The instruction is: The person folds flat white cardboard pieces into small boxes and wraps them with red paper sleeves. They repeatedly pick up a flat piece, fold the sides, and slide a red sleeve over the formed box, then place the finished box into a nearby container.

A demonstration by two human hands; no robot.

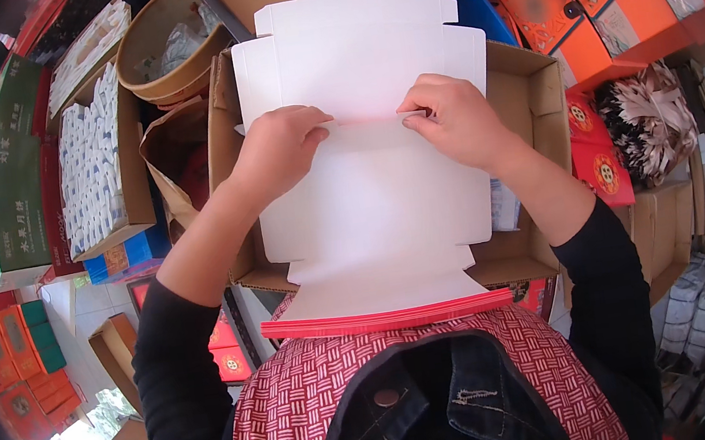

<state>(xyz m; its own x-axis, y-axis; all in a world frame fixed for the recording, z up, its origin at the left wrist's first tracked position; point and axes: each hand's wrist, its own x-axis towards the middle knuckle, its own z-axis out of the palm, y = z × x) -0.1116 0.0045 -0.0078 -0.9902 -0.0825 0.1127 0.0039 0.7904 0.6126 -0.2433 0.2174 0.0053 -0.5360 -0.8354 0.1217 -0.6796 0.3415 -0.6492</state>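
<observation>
A white, unfolded cardboard box blank (374, 195) with tabs and side flaps lies before me, its near edge toward my apron. Red edges layered along that near side (387, 315) suggest several blanks stacked together. My left hand (289, 144) is closed, thumb and fingers pinching a small flap at the left end of the crosswise fold. On the opposite end of the same fold, my right hand (457, 122) pinches the matching flap. The far panel of the blank extends beyond both hands. Beneath it sits an open brown carton (532, 98), mostly covered.
To the left stand a carton of small white packets (93, 174), a round tub (166, 89) holding clear plastic, and green boxes (15, 193). Orange gift boxes (579, 12), red boxes (599, 161) and a bundle of folded strips (651, 123) crowd the right.
</observation>
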